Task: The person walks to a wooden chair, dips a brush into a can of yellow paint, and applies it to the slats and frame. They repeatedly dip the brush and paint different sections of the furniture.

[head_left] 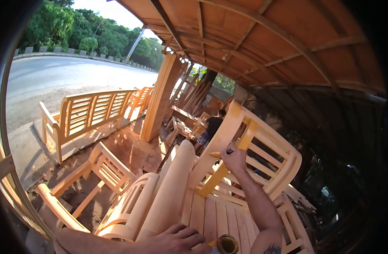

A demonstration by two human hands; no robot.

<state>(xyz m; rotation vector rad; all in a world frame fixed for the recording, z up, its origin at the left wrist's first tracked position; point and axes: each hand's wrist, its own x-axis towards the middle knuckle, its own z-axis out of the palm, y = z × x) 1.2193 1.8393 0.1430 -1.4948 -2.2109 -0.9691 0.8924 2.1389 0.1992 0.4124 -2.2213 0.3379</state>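
Observation:
My right hand [234,158] is closed around a paintbrush [215,155], whose yellowish tip points left near the broad armrest of a pale wooden bench [219,137]. A freshly yellow-tinted upright [214,179] stands just below the brush. At the bottom, my left hand [175,241] lies palm down over a thick, rounded wooden armrest [170,197], its fingers spread and slightly bent. Beside those fingertips is a small open jar [227,244] of dark amber liquid. The lower part of the jar is cut off by the frame.
A wooden armchair [109,169] stands at lower left, with a slatted bench [94,112] beyond it by the road. A thick post [162,97] rises mid-frame. Another person [213,127] in dark clothing is behind the bench, near stacked timber [194,95].

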